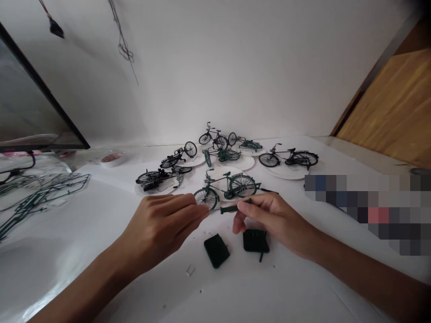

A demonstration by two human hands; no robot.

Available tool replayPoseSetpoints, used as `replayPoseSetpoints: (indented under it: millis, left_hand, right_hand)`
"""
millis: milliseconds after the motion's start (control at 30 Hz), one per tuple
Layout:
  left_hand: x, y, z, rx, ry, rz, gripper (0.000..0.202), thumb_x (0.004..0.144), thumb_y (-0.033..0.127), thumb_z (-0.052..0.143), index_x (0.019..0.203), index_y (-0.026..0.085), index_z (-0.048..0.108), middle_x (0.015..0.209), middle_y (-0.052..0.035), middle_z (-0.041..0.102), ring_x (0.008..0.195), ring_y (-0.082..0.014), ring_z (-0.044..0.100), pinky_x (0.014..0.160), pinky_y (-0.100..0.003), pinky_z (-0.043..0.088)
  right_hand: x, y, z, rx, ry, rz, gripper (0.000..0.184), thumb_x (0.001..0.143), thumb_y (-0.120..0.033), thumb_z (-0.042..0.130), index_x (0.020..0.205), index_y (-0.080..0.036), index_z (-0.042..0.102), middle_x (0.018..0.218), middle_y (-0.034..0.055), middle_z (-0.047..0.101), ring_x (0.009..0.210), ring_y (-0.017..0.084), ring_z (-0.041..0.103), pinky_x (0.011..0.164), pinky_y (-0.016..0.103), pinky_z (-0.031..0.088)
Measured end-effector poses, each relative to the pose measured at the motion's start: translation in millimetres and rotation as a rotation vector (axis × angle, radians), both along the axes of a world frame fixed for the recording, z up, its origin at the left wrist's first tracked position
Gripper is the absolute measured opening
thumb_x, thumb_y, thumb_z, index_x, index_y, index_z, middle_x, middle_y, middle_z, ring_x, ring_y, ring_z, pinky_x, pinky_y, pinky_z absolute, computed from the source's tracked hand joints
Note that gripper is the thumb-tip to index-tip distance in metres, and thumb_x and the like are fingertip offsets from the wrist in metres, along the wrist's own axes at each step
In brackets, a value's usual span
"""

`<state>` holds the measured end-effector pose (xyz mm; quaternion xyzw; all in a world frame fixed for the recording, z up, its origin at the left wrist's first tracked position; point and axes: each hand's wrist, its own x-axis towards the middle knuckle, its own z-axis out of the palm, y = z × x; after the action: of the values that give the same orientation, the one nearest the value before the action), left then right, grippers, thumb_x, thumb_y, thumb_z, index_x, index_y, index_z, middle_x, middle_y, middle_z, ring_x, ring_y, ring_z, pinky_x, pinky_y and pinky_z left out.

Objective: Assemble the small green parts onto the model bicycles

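My right hand pinches a slim dark green plastic part between thumb and fingers, its tip pointing left. My left hand comes in from the lower left with its fingertips closed, just in front of the front wheel of a green model bicycle. I cannot see anything held in those fingertips. Below my hands lie two dark green square pieces, and a thin dark stick pokes out from under the right one. A tiny white scrap rests nearby.
Several more model bicycles stand on white paper plates across the white work surface. A green parts frame lies at the left under a monitor edge. A tape roll sits behind it, and a wooden panel rises at the right.
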<state>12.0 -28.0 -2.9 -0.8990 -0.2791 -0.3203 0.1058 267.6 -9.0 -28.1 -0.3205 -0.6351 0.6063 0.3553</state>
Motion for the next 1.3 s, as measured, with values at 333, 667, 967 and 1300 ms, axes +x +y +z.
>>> replayPoseSetpoints:
  millis: [333, 667, 967, 1300]
  left_hand:
    - [2.0, -1.8, -1.1, 0.016, 0.013, 0.007, 0.014, 0.091, 0.012, 0.064, 0.103, 0.019, 0.064, 0.076, 0.0012, 0.065, 0.058, -0.0091, 0.05, 0.055, -0.026, 0.035]
    - [8.8, -6.2, -6.0, -0.088, -0.082, -0.033, 0.017, 0.09, 0.012, 0.066, 0.106, 0.019, 0.066, 0.084, -0.0011, 0.07, 0.064, -0.0096, 0.061, 0.058, -0.024, 0.047]
    - [16.2, -9.6, -6.3, -0.52, -0.474, 0.009, 0.027, 0.097, 0.012, 0.054, 0.115, 0.025, 0.069, 0.107, 0.0006, 0.077, 0.093, -0.0127, 0.075, 0.087, -0.022, 0.061]
    - [15.9, -16.0, -10.1, -0.547, -0.113, -0.086, 0.072, 0.098, 0.014, 0.047, 0.159, 0.026, 0.012, 0.166, -0.0023, 0.017, 0.152, -0.0205, 0.02, 0.124, -0.04, 0.025]
  right_hand:
    - [-2.8, -1.1, -0.1, -0.076, 0.048, 0.0, 0.035, 0.094, -0.044, 0.06, 0.079, -0.016, 0.074, 0.08, 0.0065, 0.076, 0.078, 0.015, 0.067, 0.078, 0.03, 0.055]
    - [-3.6, -5.1, 5.6, 0.101, -0.109, 0.07, 0.033, 0.095, -0.041, 0.058, 0.083, -0.017, 0.077, 0.086, 0.0052, 0.076, 0.078, 0.015, 0.062, 0.077, 0.029, 0.048]
    - [-4.1, -7.2, 10.8, 0.181, -0.153, 0.038, 0.024, 0.093, -0.034, 0.061, 0.078, -0.018, 0.071, 0.082, 0.0001, 0.061, 0.077, 0.012, 0.052, 0.069, 0.026, 0.04]
    - [-10.7, -12.4, 13.5, 0.171, -0.166, 0.018, 0.02, 0.092, -0.034, 0.064, 0.081, -0.018, 0.069, 0.082, -0.001, 0.061, 0.079, 0.013, 0.054, 0.072, 0.026, 0.041]
